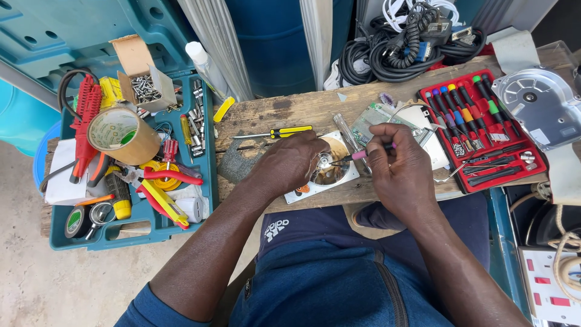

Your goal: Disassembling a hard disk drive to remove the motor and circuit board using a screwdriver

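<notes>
1. Your lap in blue clothing (339, 278) fills the bottom of the view, with both forearms reaching up from it to the wooden bench (290, 112).
2. Your left hand (289, 163) lies palm down on the opened hard drive (327, 171), fingers curled over its left side and pressing it to the bench; they grip nothing else.
3. Your right hand (400, 169) has its fingers pinched closed around a small pink-handled screwdriver (362, 155), whose tip points left at the hub of the shiny platter.
4. That hard drive sits near the front edge of the bench, between your two hands, with its round platter showing.
5. A green circuit board (370, 118) lies just behind the drive, partly hidden by your right hand.
6. A yellow-and-black screwdriver (281, 131) lies flat on the bench behind your left hand, apart from it.
7. To your right, a red case of precision screwdrivers (484, 136) lies open, with coloured handles in a row.
8. To your left, a teal toolbox tray (209, 181) holds a roll of brown tape (124, 136), red-handled pliers (169, 177) and loose sockets.
9. Black cables (399, 51) are heaped at the back of the bench.
</notes>
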